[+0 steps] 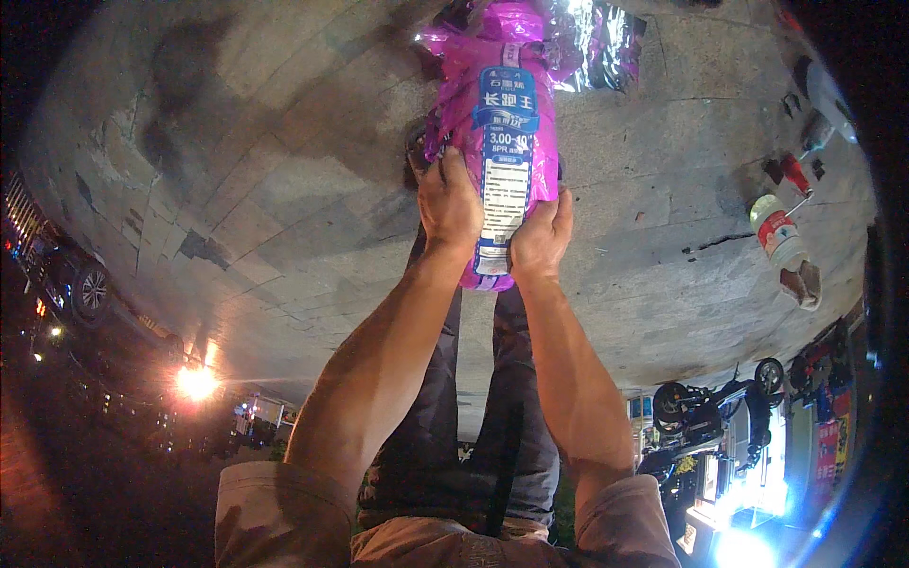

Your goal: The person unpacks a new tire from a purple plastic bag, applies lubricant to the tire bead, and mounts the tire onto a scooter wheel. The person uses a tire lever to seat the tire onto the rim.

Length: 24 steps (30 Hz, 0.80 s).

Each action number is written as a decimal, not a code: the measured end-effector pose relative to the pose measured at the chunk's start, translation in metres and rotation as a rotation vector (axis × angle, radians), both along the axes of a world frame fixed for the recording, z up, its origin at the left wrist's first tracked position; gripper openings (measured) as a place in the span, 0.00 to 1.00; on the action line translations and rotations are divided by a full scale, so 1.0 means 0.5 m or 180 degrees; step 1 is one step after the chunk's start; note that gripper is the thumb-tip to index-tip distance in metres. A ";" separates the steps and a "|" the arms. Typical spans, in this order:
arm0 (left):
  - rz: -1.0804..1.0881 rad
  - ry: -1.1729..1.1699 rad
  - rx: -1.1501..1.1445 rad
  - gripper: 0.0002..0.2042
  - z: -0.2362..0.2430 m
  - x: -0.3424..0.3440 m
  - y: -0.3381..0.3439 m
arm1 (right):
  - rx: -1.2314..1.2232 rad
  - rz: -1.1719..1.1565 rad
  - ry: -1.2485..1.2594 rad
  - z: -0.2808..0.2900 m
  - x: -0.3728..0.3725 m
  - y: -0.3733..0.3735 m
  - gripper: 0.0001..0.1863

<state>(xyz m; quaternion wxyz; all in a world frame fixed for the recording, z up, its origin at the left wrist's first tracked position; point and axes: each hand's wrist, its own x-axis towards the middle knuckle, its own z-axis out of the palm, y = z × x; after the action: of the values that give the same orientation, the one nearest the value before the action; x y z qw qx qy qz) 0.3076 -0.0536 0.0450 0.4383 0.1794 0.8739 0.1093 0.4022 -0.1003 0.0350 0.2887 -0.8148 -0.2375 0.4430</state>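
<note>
While the purple-wrapped package [507,151] is centred over the paving [312,199], the left hand [450,204] and right hand [543,241] clasp its near end from either side. Wrapping [546,142] covers most of it; whether the far end, beside silver film [606,47], is open cannot be told.

The left forearm [379,346] is angled from left of the lower centre toward the upper centre of the frame; the right forearm [573,364] is inclined inward from the lower right. The left hand [449,204] is positioned slightly higher than the right hand [543,239]. Both are set apart in a gripping pose, fingers largely hidden.
</note>
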 end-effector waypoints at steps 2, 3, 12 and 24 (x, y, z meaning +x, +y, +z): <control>0.0046 -0.0148 -0.0133 0.27 0.006 -0.002 0.005 | -0.0224 -0.0054 0.0120 0.010 0.002 0.006 0.18; 0.0117 -0.0217 -0.0088 0.27 0.010 -0.002 0.009 | -0.0408 -0.0073 0.0202 0.013 0.003 0.010 0.20; 0.0024 -0.0119 0.0005 0.26 0.009 -0.002 0.008 | -0.0083 0.0005 0.0198 -0.015 0.006 -0.017 0.26; -0.0055 -0.0085 0.0148 0.25 0.014 0.002 -0.005 | -0.0439 -0.0038 0.0178 0.014 0.008 -0.011 0.20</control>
<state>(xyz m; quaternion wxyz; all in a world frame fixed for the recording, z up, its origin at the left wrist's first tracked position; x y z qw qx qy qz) 0.3085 -0.0561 0.0519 0.4465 0.1956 0.8637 0.1282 0.4063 -0.1060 0.0422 0.2411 -0.8215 -0.1934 0.4792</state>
